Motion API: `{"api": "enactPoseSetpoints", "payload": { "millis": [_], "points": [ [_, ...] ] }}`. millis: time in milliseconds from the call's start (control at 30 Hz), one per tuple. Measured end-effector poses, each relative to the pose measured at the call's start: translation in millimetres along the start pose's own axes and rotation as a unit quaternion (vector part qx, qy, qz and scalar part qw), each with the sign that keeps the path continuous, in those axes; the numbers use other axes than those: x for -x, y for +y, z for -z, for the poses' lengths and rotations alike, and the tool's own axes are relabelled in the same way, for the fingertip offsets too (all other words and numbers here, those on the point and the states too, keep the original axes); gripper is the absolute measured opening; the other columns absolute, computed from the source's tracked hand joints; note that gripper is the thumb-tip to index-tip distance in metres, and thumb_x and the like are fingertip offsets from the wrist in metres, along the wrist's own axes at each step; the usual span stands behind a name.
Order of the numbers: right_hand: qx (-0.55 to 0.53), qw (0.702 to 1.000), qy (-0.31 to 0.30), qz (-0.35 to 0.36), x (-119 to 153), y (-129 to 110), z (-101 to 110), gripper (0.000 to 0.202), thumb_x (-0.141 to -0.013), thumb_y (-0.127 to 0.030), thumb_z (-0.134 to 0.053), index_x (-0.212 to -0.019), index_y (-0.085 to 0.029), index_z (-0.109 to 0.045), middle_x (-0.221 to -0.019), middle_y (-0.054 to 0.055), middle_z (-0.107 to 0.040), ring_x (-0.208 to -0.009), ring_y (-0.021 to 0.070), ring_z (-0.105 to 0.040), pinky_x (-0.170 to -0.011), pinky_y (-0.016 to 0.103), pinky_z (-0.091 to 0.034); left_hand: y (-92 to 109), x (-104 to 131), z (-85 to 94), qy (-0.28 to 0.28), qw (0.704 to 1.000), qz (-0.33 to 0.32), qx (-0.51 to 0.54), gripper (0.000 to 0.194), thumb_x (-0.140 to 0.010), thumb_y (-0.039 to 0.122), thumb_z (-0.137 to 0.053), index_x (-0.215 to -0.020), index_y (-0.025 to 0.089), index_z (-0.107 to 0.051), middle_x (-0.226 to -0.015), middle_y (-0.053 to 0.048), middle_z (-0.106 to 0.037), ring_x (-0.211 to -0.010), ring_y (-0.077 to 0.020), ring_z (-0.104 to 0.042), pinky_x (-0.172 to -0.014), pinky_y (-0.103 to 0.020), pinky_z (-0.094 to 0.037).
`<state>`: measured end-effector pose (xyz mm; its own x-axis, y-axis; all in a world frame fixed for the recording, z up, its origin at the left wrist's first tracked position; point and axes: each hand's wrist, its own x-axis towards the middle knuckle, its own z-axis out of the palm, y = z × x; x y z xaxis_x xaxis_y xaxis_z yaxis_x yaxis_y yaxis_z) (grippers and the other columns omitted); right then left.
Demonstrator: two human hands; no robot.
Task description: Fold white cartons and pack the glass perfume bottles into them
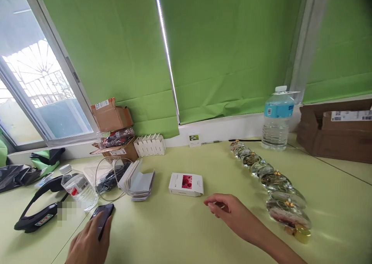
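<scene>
On the green table, my left hand point(90, 238) is wrapped round a dark phone point(105, 214) at the lower left. My right hand point(226, 209) hovers or rests just right of a small white box point(186, 184) with a red picture; its fingers are curled, and nothing shows between them. An end flap of the box stands slightly open near my fingertips. Left of the box, an opened stack of folded white cards point(139, 182) stands on the table. A row of clear glass-like packages point(276, 180) with gold bits runs along the right side.
A water bottle point(81, 188) and a black headset point(35, 217) lie at the left. Cardboard boxes point(112, 116) and several white boxes point(149, 145) stand by the wall. At the back right are a large water jug point(276, 120) and a brown carton point(334, 136).
</scene>
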<state>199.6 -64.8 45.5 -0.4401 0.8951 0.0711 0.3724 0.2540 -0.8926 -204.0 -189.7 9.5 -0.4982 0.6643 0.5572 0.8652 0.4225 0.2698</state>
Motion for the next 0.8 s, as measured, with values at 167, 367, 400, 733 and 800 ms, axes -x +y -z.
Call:
{"api": "enactPoseSetpoints", "payload": {
  "millis": [167,367,400,733,800],
  "points": [
    [0.03,0.999,-0.009,0.024,-0.7,-0.4,-0.7,0.034,-0.088,-0.042,-0.049,-0.093,-0.017,-0.071,-0.088,0.006,-0.07,-0.08,0.0203,-0.061,-0.071,0.028,-0.046,83.1,-9.5,-17.8,-0.099,0.979,-0.158,0.085,0.038,-0.083,0.049,-0.046,-0.116,0.036,-0.06,-0.127,-0.001,-0.061,-0.117,-0.0237,-0.057,-0.103,-0.037,-0.045],
    [0.06,0.998,-0.016,0.029,1.5,1.8,-5.3,0.03,-0.088,-0.035,-0.047,-0.086,-0.016,-0.071,-0.078,0.003,-0.067,-0.072,0.0171,-0.056,-0.064,0.025,-0.041,175.7,-28.5,-36.4,-0.283,0.899,-0.302,0.145,0.069,-0.081,0.053,-0.054,-0.143,0.03,-0.036,-0.153,-0.001,-0.031,-0.141,-0.0265,-0.027,-0.113,-0.042,-0.03],
    [0.067,0.997,-0.017,0.034,1.9,2.5,-6.4,0.03,-0.087,-0.033,-0.047,-0.085,-0.016,-0.071,-0.077,0.003,-0.067,-0.071,0.0167,-0.056,-0.063,0.024,-0.04,187.7,-33.1,-40.6,-0.297,0.885,-0.321,0.159,0.073,-0.079,0.054,-0.057,-0.144,0.029,-0.034,-0.153,-0.002,-0.031,-0.142,-0.0273,-0.024,-0.114,-0.043,-0.027],
    [0.067,0.997,-0.005,0.04,2.9,7.2,-10.9,0.026,-0.083,-0.025,-0.049,-0.085,-0.014,-0.073,-0.08,0.005,-0.069,-0.072,0.0165,-0.058,-0.067,0.023,-0.042,247.2,-82.8,-93.9,-0.28,0.898,-0.258,0.222,0.042,-0.068,0.036,-0.069,-0.107,0.023,-0.064,-0.106,-0.01,-0.07,-0.098,-0.0265,-0.064,-0.085,-0.034,-0.046],
    [0.067,0.997,-0.011,0.04,3.7,5.6,-10.6,0.026,-0.084,-0.026,-0.05,-0.086,-0.015,-0.073,-0.081,0.005,-0.069,-0.074,0.017,-0.058,-0.067,0.023,-0.042,251.6,-91.1,-100.0,-0.237,0.921,-0.201,0.235,0.033,-0.078,0.038,-0.059,-0.105,0.02,-0.061,-0.099,-0.01,-0.069,-0.09,-0.0238,-0.064,-0.078,-0.032,-0.046]
  ]
}}
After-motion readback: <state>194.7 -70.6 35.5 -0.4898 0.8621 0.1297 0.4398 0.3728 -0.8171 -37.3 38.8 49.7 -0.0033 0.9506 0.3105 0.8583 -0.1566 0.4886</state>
